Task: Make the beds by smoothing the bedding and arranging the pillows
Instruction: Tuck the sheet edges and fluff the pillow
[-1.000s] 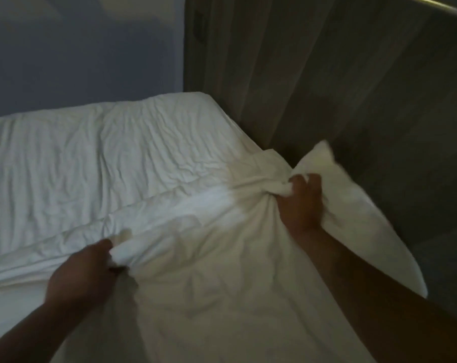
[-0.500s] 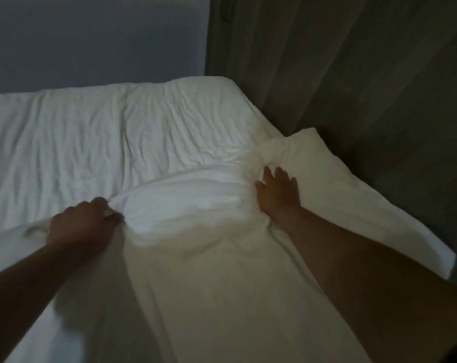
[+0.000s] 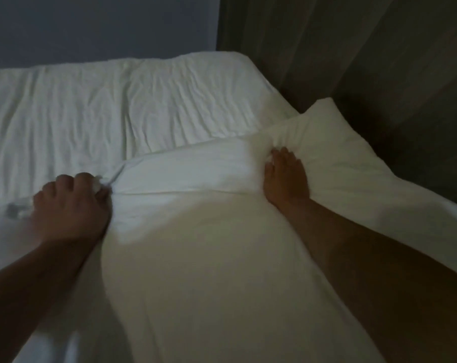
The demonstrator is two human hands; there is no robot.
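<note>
The bed's white sheet (image 3: 91,113) fills the far left of the view beyond the duvet, heavily creased, its wrinkles running mostly away from the person toward the far edge. The white duvet (image 3: 209,258) covers the near part of the bed, its long axis running from the person's body out toward the far end, so its top edge lies crosswise over the sheet. That edge is doubled over into a thick, rounded band which climbs from lower left to upper right and ends in a loose corner (image 3: 324,108) pointing up toward the dark wood-grain panel (image 3: 366,61) on the duvet's right. A blue-grey wall (image 3: 91,22) stands beyond the sheet, on the far side from the duvet. The duvet's surface between the two forearms is fairly smooth and shadowed, while the cloth is gathered into tight creases at either hand. The left hand (image 3: 70,208) sits at the left end of the duvet's folded edge, knuckles up, fingers curled tightly round a bunched wad of that edge. The right hand (image 3: 286,179) lies palm down on the duvet nearer its right corner, fingers (image 3: 282,155) stretched out and close together, pointing away from the person, their tips meeting a fan of creases; it grasps nothing that can be seen.
</note>
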